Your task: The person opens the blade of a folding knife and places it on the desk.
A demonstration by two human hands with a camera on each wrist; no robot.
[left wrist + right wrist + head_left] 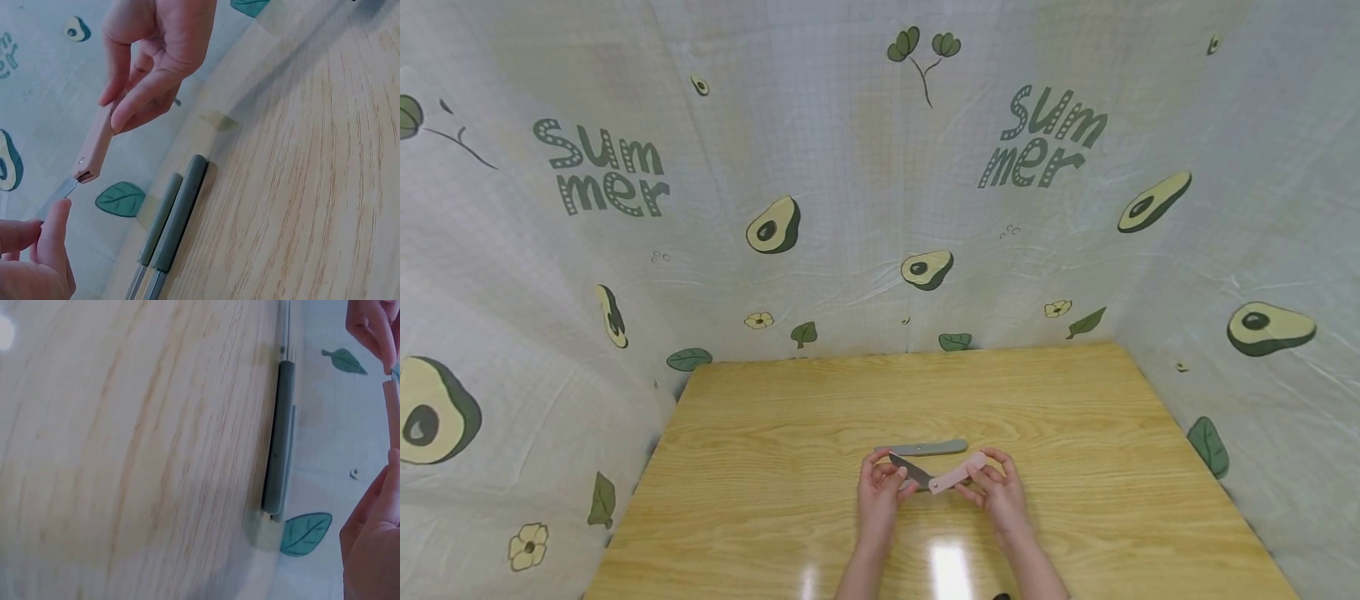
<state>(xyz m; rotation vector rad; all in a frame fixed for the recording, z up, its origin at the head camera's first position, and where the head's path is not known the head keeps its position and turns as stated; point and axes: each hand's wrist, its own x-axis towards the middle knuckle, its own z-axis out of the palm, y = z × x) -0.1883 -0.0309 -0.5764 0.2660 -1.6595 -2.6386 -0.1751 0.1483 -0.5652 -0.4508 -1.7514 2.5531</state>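
Held above the table is a pink-handled folding knife (pixel 953 476), its blade (pixel 912 469) swung out at a wide angle. My left hand (pixel 877 492) pinches the blade between thumb and fingers. The pink handle (pixel 97 140) is gripped near its far end by my right hand (pixel 1002 496). Just beyond both hands lies a grey-green-handled knife (pixel 940 447) on the table. In the left wrist view two such handles lie side by side, a thicker one (pixel 181 215) and a thinner one (pixel 160 219), with metal parts running out of frame.
The wood-grain table (pixel 775 417) meets a white cloth (pixel 850 167) printed with avocados and leaves at its back and sides. Light glares on the table's near part (pixel 950 571). A small dark object (pixel 1002 597) shows at the bottom edge of the head view.
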